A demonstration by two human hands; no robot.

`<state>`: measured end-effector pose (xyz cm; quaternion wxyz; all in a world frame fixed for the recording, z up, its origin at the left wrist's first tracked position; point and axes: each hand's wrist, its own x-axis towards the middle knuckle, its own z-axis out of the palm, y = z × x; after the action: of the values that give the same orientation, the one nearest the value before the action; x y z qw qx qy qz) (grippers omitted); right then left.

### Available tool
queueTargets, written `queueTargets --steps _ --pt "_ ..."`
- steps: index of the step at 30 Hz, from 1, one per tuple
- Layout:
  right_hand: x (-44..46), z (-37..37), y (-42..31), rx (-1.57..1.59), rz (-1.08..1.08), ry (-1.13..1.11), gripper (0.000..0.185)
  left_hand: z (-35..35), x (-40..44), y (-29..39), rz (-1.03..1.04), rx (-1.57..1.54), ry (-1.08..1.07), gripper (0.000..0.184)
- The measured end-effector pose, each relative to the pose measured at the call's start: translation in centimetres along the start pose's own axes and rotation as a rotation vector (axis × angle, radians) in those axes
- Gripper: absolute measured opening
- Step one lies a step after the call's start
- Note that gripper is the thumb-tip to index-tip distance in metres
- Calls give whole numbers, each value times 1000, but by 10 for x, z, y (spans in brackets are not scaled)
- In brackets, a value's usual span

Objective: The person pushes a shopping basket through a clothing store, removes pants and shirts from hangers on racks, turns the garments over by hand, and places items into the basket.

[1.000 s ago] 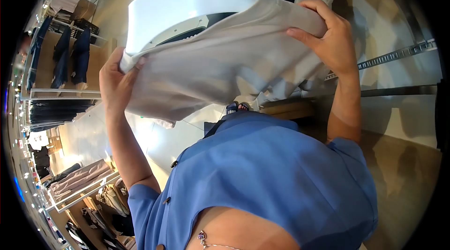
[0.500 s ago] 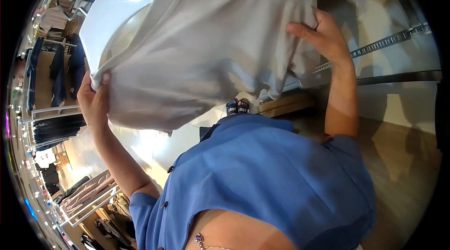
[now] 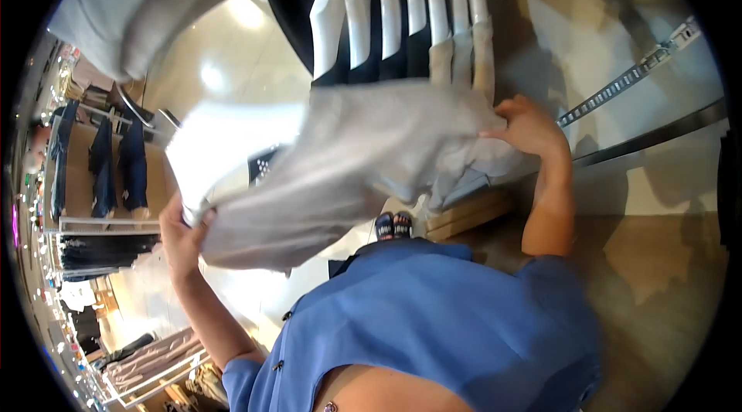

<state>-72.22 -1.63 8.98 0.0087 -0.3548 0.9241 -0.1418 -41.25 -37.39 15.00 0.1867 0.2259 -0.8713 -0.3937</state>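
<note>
A light grey-beige garment [image 3: 348, 157] stretches between my two hands, blurred by motion. Part of a white hanger [image 3: 232, 137] shows beyond its neckline on the left. My left hand [image 3: 185, 236] pinches the garment and the hanger's end, thumb on top. At the other side, my right hand [image 3: 529, 127] has its thumb and fingers closed on the garment's edge. The garment's right part hangs in folds below that hand. The hanger's right part is hidden under the cloth.
Several white hangers [image 3: 390, 10] with dark and beige clothes hang on a rail just ahead. A slotted metal strip [image 3: 618, 83] runs along the right wall. Shelving with jeans [image 3: 100, 168] stands at left. Grey fabric [image 3: 166, 2] fills the upper left.
The garment and both hands are lower in view than half a second ago, and the garment is less spread out. More of the hanging row shows, and grey fabric has appeared at the upper left.
</note>
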Motion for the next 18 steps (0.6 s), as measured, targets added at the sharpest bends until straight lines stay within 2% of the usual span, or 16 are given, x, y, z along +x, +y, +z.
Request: queueTargets --steps 3,5,7,10,11,13,15,16,17,18 --pt "9 0 53 -153 44 -269 14 14 -7 16 -94 -166 -250 32" --pt "6 -11 55 -194 253 -224 17 27 -6 29 -112 -248 -463 40" --pt "8 -16 65 -198 430 -251 23 36 2 46 36 -148 -628 47" --pt "14 -10 75 -139 508 -119 20 55 15 72 152 -126 -799 56" --pt "17 -6 77 -201 523 -32 20 59 21 86 219 -49 -847 56" --pt "28 9 84 -324 549 142 21 76 28 103 228 -115 -897 55" --pt "36 53 150 456 209 526 18 93 33 120 282 -202 -896 55" --pt "36 48 148 845 11 701 16 100 36 125 329 -245 -893 55" --pt "35 46 144 1083 269 672 17 108 40 126 368 -240 -877 50" --pt "36 32 129 1127 384 711 18 117 44 129 401 -237 -858 46"
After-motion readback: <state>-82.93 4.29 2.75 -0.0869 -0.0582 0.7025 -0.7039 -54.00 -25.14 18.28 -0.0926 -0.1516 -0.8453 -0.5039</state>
